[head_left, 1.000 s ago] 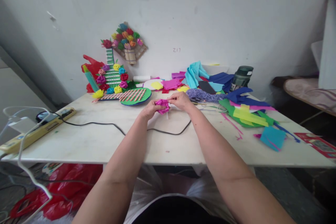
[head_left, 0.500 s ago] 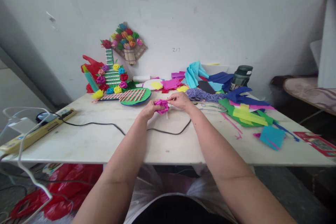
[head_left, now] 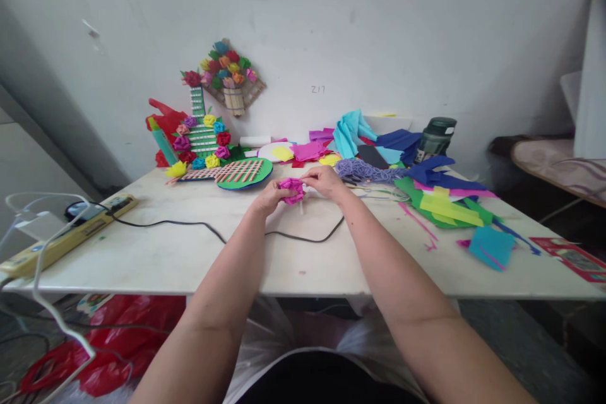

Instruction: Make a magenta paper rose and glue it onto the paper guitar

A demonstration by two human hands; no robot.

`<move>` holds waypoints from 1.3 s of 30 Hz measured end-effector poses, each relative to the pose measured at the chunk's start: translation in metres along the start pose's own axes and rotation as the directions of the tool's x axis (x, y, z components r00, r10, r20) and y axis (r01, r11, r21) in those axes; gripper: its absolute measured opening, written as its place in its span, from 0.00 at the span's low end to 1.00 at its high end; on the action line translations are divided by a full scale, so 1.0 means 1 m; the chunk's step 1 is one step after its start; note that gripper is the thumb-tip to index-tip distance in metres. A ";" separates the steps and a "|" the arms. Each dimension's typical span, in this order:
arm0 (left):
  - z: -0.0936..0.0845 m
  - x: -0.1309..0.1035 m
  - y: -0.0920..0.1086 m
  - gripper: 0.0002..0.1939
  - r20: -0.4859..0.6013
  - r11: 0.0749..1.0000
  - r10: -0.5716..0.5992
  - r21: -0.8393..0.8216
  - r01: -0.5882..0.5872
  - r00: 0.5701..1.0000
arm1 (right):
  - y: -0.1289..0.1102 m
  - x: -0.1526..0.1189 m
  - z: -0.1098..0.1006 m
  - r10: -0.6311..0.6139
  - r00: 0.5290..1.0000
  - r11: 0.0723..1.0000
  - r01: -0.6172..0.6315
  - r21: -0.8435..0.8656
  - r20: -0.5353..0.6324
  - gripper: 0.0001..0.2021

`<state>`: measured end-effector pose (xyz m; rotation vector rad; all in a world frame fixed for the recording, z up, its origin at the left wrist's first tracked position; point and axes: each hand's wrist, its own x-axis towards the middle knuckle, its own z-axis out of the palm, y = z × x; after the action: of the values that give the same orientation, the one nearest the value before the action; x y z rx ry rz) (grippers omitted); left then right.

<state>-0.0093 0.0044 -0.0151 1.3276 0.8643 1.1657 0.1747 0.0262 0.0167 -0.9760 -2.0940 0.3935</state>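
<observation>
A magenta paper flower point(head_left: 292, 191) is held above the middle of the white table point(head_left: 303, 265). My left hand point(head_left: 270, 197) pinches it from its left side, thumb over the petals. At its upper right edge is my right hand point(head_left: 324, 180), with thumb and index finger pressed together; whether a petal edge is between the fingertips is too small to tell. A thin whitish strip point(head_left: 302, 207) hangs just below the flower.
Left of my hands lies a green board with pink sticks point(head_left: 243, 173). Behind and right are purple string point(head_left: 367, 172), coloured paper sheets point(head_left: 442, 205) and a dark bottle point(head_left: 434, 139). A black cable point(head_left: 165, 223) crosses the table from a power strip point(head_left: 71, 237).
The magenta flower has turned slightly in my left hand. My right hand has shifted only a little at its edge.
</observation>
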 end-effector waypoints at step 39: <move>0.005 -0.001 0.003 0.19 -0.112 0.998 0.062 -0.026 -0.065 0.992 | -0.017 -0.006 -0.006 0.038 0.999 0.969 -0.040 -0.244 -0.011 0.09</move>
<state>-0.0052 0.0021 -0.0118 1.2841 0.8866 1.3076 0.1729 0.0102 0.0273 -1.1597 -2.1552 0.1528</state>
